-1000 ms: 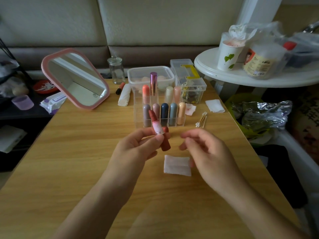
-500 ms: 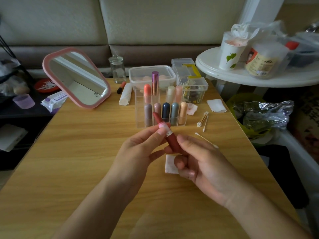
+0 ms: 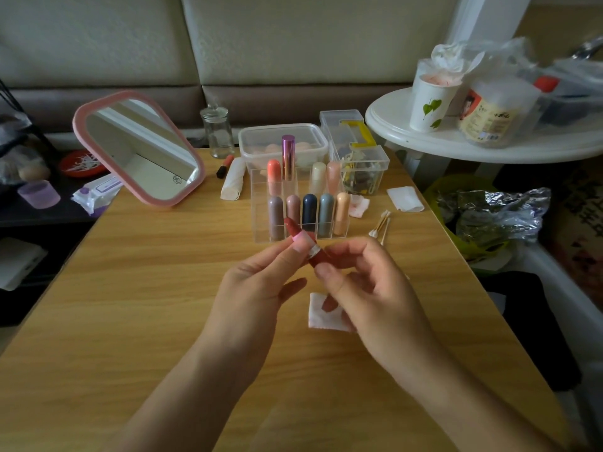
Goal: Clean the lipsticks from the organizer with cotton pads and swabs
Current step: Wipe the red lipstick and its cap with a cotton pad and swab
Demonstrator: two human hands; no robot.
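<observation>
An uncapped red lipstick [image 3: 295, 229] is held between both hands above the wooden table [image 3: 130, 288], its bullet pointing up and away. My left hand [image 3: 251, 288] pinches the pink collar under the bullet. My right hand [image 3: 365, 288] grips the dark red base of the same lipstick. A white cotton pad [image 3: 321, 316] lies flat on the table under my right hand, partly hidden. The clear acrylic organizer [image 3: 261, 203] stands just beyond, holding several capped lipsticks. Loose cotton swabs [image 3: 380, 226] lie to its right.
A pink-framed mirror [image 3: 137, 148] leans at the left. Behind the organizer are a glass jar [image 3: 217, 132], a lidded plastic tub [image 3: 282, 140] and a clear box [image 3: 362, 171]. A used pad [image 3: 359, 205], a folded pad [image 3: 404, 199], a round white side table [image 3: 456, 141].
My right hand moved in from beside the pad and took hold of the lipstick's base. The lipstick tilted further away from me. A swab seen under the right hand half a second ago is hidden now.
</observation>
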